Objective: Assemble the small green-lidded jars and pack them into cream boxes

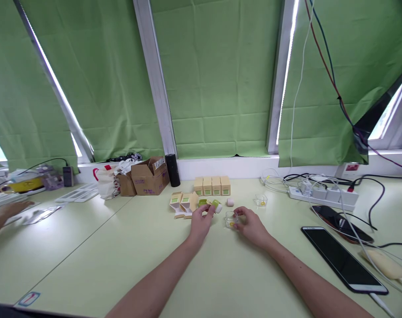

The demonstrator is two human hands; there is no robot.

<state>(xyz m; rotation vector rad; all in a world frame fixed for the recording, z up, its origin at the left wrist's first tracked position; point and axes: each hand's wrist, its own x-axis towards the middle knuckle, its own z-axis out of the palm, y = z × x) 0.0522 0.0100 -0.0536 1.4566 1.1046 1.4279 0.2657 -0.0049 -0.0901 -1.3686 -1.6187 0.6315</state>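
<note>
My left hand [201, 221] pinches a small green-and-white cylinder [217, 206] between thumb and fingertips. My right hand [250, 225] is closed on the rim of a small clear plastic cup [231, 222] with a yellow mark low on its side, resting on or just above the table. Between the two, slightly farther back, stands a small pale pink cylinder [230, 202]. A green piece [202, 202] shows just behind my left fingers, partly covered. To the left lie opened small cardboard boxes [184, 203] with green labels. Another clear cup [260, 200] stands beyond my right hand.
Several closed small boxes [212, 186] stand in a row at the back. Brown carton [150, 176], black cylinder [172, 170] and cloth bag [107, 182] are farther left. Right: power strip [323, 196], phone [343, 258], cables. Another person's hand [13, 208] is at far left.
</note>
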